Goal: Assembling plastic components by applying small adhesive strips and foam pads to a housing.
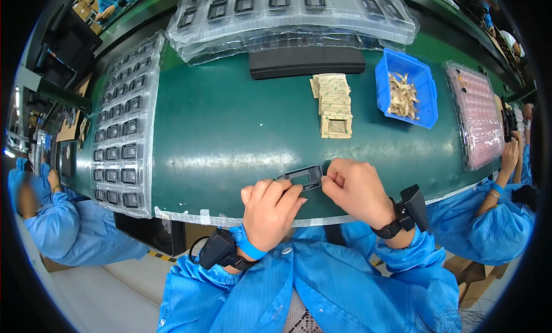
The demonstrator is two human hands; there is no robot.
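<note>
A small black plastic frame with a rectangular window is at the table's near edge. My left hand grips it by its left end, fingers curled over the top and the thumb along the near side. At its right end is my right hand, thumb and forefinger pinched together against or just beside the frame. Whether something thin is in that pinch is hidden. Beyond the hands, a fanned stack of cream adhesive frame pieces lies on the green table.
A blue bin holds peeled tan scraps. Clear trays of black frames stand at the left and back, with a black bar before the back stack. Pink trays lie at the right. Co-workers sit on both sides.
</note>
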